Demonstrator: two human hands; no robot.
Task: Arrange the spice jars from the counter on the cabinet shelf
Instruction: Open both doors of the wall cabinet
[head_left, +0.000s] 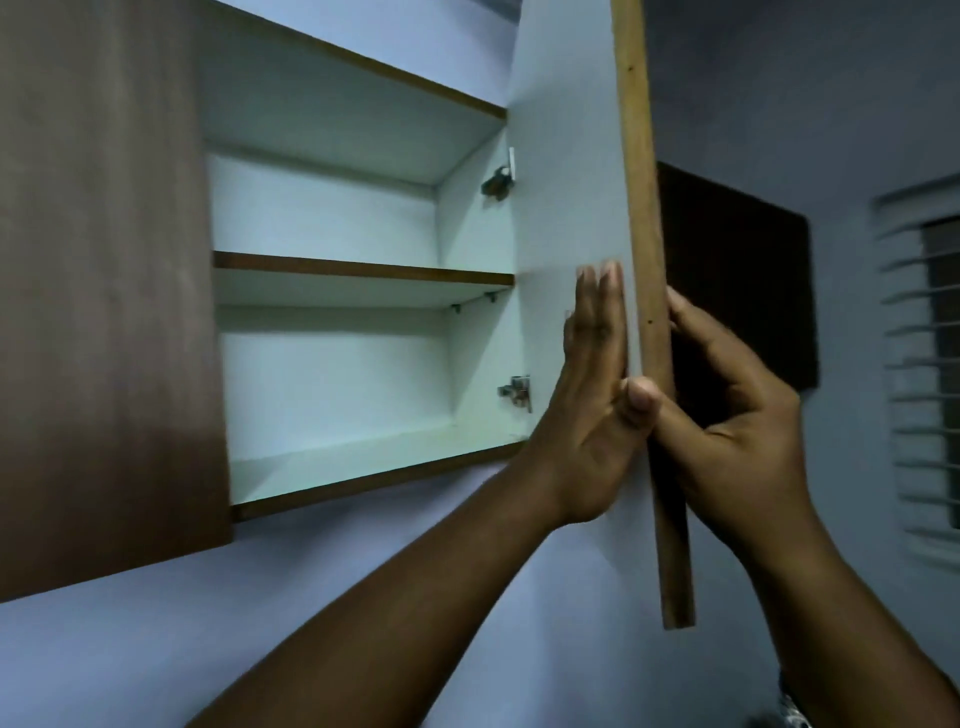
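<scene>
- The cabinet (332, 291) hangs on a pale wall (156, 649), filling the left and middle of the view; its white inside is bare.
- The left door (98, 291), dark brown, is closed and covers the cabinet's left part.
- The right door (566, 156) stands swung out toward the viewer, its white inner face showing, its wooden edge (644, 291) running from top to low right.
- A second dark cabinet (737, 275) hangs farther right, behind the door edge.
- A window (930, 374) with horizontal bars sits at the far right.
- The shelf (363, 270) crosses the middle of the cabinet, with a brown front edge; nothing stands on it.
- The cabinet floor (374, 457) below it is also bare.
- The left hand (592, 395) lies flat, fingers straight and together, palm pressed against the door's white inner face.
- The right hand (727, 415) clasps the door from the other side: thumb on the wooden edge, fingers curled behind it.
- Two metal hinges (498, 182) sit on the right inner wall, one high, one low.
- No spice jars or counter are in view.
</scene>
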